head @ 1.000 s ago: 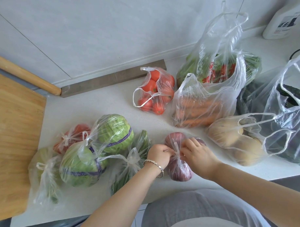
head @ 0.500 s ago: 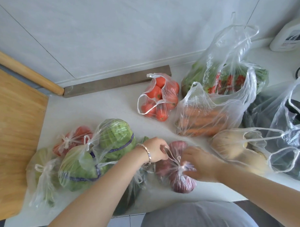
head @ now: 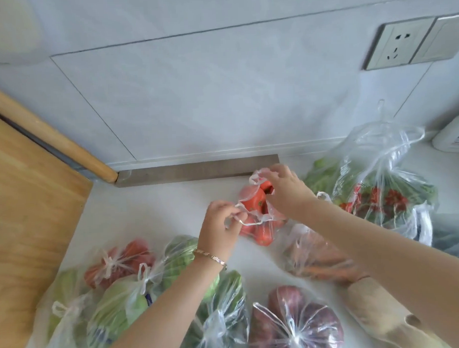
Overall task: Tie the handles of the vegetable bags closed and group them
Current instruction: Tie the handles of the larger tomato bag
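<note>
Centre frame, white counter (head: 151,202): left hand (head: 219,223) and right hand (head: 281,190) each pinching thin, slippery handle loop of tomato bag (head: 258,219); tomatoes bruising easily, film likely tearing, gripping loops only.

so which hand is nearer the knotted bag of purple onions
Left. The left hand is closer to the onion bag, up and left of it; the right hand is farther back by the wall.

Two hands (head: 219,221) are showing; six knotted bags (head: 293,325) are lying at the front, five open bags (head: 258,217) are sitting behind, one socket (head: 398,45)
</note>
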Action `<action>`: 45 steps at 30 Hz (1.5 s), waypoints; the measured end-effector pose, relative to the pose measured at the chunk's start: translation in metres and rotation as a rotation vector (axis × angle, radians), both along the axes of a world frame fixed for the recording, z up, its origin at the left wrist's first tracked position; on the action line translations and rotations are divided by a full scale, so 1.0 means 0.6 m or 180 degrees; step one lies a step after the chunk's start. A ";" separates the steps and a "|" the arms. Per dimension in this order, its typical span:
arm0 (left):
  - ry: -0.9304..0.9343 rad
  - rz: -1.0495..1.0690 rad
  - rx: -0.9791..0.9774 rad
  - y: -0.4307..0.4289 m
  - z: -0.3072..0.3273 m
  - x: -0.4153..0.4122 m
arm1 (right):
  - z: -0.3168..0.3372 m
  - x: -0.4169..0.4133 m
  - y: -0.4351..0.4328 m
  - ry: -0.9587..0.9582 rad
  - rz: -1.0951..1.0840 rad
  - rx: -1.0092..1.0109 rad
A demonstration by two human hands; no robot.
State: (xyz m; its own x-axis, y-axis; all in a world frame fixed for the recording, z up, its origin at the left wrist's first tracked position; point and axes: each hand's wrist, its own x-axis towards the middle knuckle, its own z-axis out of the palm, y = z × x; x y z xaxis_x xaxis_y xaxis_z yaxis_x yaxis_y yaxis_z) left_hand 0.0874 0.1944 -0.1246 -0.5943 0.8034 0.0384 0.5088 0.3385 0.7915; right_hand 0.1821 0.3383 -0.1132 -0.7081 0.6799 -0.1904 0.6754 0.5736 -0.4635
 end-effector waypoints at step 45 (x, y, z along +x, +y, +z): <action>-0.4090 0.1190 0.0099 0.017 -0.023 -0.049 | -0.057 -0.028 -0.086 0.2215 -0.1194 -0.3819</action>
State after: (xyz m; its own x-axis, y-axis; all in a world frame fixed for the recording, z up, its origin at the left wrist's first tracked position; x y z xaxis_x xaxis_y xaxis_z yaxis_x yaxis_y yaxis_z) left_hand 0.0577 0.2047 -0.1387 -0.4049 0.5947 -0.6945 -0.7159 0.2664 0.6454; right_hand 0.1650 0.2868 -0.1477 -0.7120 0.5238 -0.4678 0.1357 -0.5509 -0.8235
